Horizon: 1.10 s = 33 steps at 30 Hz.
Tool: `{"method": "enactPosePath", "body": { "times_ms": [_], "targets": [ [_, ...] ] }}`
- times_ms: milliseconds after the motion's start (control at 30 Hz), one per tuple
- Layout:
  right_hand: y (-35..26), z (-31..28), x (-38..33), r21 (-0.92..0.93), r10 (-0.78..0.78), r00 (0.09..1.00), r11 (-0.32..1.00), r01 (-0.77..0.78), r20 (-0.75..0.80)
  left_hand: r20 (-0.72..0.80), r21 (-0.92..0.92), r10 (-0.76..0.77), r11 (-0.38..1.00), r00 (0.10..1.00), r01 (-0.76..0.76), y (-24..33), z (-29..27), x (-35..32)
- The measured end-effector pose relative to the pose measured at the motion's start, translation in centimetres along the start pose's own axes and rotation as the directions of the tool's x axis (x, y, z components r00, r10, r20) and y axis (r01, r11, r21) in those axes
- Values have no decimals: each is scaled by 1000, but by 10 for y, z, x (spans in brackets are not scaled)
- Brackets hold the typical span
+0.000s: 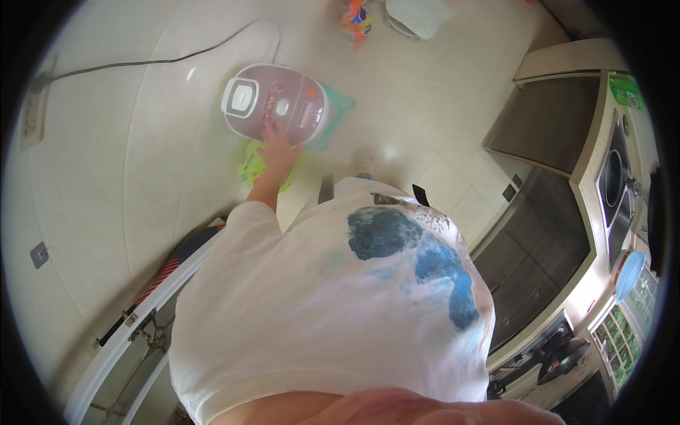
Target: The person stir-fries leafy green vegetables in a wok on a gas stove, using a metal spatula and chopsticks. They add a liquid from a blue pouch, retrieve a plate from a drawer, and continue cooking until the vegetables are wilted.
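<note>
My left hand [278, 146] reaches forward from its white sleeve and rests on the near edge of a rice cooker [292, 124]. Its fingers are stretched over the lid and grip nothing. The cooker has a pinkish lid, a white rim, a white steam vent at its left and a light round button in the middle. It sits on a teal stool or stand [337, 115], mostly hidden beneath it. Just below my hand a yellow-green package [251, 166] shows, partly covered by my forearm. My right hand does not show.
A dark cord [152, 62] runs from the left wall toward the cooker. An orange package [355, 20] and a whitish lidded bin [418, 18] are farther off. Dark cabinets [538, 248] and a counter with a cooktop [613, 177] line the right. A white-framed door [152, 301] stands lower left.
</note>
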State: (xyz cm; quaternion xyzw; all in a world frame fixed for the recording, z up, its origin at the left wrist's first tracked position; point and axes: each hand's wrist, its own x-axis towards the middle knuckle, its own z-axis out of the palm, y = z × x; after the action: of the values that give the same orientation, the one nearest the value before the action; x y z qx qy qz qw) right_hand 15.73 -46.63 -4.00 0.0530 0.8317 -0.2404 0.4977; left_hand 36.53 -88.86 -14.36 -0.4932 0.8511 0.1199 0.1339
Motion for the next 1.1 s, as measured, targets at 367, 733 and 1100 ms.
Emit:
{"method": "enactPosePath", "body": {
  "times_ms": [367,733,1100],
  "targets": [
    [28,-18,20,-22,-74,997,997,74,-8,-34,-135,-19,991,999,14,-1,-6,4],
    [23,-32,18,-87,-72,997,994,68,-38,-75,-267,99,957,992,-116,17,16,-13],
    [137,-33,42,-52,-179,929,984,171,-325,212,-348,695,711,687,-612,100,67,-14]
  ]
}}
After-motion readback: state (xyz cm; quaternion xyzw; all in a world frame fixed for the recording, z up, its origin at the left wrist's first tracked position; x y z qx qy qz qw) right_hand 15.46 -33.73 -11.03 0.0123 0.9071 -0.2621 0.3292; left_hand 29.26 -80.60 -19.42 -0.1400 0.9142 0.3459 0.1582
